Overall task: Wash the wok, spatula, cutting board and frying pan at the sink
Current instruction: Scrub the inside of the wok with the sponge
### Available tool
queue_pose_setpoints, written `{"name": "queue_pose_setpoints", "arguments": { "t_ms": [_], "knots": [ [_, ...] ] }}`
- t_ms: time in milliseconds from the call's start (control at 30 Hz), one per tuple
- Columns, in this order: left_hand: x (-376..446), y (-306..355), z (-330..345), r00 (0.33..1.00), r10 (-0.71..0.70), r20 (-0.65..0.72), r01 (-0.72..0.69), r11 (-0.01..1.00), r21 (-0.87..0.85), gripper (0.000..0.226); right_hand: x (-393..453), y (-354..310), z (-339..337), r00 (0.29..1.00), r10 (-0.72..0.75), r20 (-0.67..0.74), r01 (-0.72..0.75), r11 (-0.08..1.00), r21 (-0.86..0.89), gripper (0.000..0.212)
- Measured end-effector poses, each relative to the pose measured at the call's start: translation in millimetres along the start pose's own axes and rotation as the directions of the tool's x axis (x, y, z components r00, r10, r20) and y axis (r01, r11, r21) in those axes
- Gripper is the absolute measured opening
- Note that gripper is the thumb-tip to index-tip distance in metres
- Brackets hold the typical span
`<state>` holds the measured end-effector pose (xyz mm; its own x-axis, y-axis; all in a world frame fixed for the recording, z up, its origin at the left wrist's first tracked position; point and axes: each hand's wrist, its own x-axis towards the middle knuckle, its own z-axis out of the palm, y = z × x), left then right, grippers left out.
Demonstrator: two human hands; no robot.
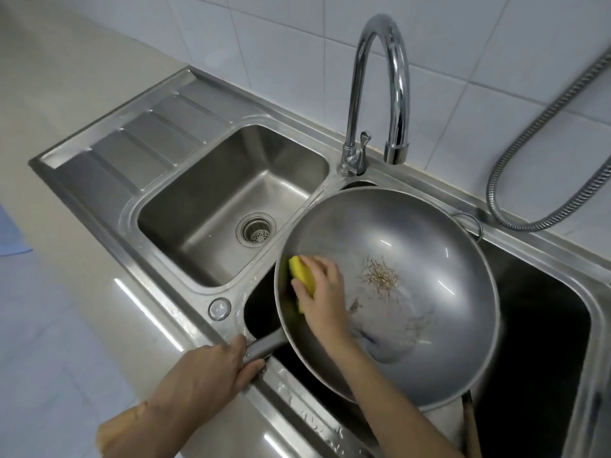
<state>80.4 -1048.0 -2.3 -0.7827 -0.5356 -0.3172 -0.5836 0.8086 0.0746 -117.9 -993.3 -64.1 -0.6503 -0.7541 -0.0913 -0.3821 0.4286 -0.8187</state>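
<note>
A pale stone surface (pixel 49 94) holds a steel double sink (pixel 109 160), which takes up most of the view. The wok is the landmark for everything else here. The wok (pixel 413 259) is wide, round and grey, and it sits tilted over the right-hand basin, its rim resting near the divider between the two basins. To the wok's left lies the other basin (pixel 231 200), holding nothing but its drain strainer (pixel 255 229). Behind the wok rises a tall curved tap (pixel 380 94), no water visible from it. To the wok's right, a ribbed metal hose (pixel 529 143) loops against the tiled wall.

The wok's long handle (pixel 261 348) points toward the person, down and to the left. The left hand (pixel 211 368) is clenched around that handle at the sink's front edge. The right hand (pixel 322 292) reaches inside the wok and grips a yellow sponge (pixel 301 276), pressing it against the inner wall on the left side.

Brown burnt residue (pixel 380 276) and soapy film lie at the wok's centre, just right of the sponge, so the right hand is nearer. That scrub likely goes rightward; the bowl leaves open room. Below the wok, a dark wooden handle (pixel 471 424) pokes out; what it belongs to is hidden.
</note>
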Motion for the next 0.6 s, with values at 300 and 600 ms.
{"name": "queue_pose_setpoints", "arguments": {
  "t_ms": [300,600],
  "knots": [
    [-3,-2,6,0.993,0.003,-0.119,-0.005,1.0,-0.015,0.086,-21,103,-108,0.996,0.048,-0.078,-0.086,0.785,-0.614,0.049],
    [-4,-5,10,0.985,0.022,-0.174,-0.019,1.0,0.019,0.074,-91,56,-56,0.984,-0.088,0.155,0.139,0.925,-0.355,0.036]
  ]
}}
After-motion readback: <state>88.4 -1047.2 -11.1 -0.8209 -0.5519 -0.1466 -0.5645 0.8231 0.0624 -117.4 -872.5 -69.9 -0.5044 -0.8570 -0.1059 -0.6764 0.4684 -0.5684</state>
